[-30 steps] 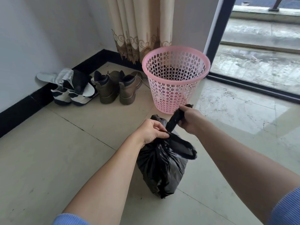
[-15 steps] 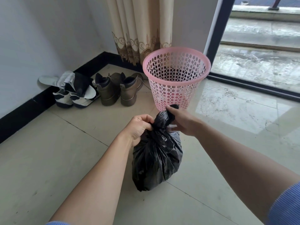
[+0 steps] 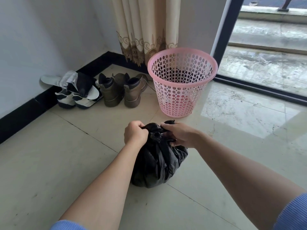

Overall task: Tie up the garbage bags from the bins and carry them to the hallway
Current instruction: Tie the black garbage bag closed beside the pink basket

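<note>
A full black garbage bag (image 3: 157, 165) sits on the tiled floor in front of me. Its top is gathered into a twisted knot between my hands. My left hand (image 3: 135, 134) grips one end of the bag's neck on the left. My right hand (image 3: 180, 134) grips the other end on the right, thumb over the plastic. Behind the bag stands a pink perforated plastic bin (image 3: 181, 82) with no liner in it.
A pair of brown boots (image 3: 122, 91) and white sneakers with slippers (image 3: 74, 90) line the black baseboard at the left wall. A beige curtain (image 3: 146, 29) hangs behind the bin. A glass sliding door (image 3: 265, 47) with a dark frame is at the right.
My right hand has come down from pulling a strip of the bag upward. Both hands now pull the ends apart sideways at the knot, and the bag sits lower and rounder.
</note>
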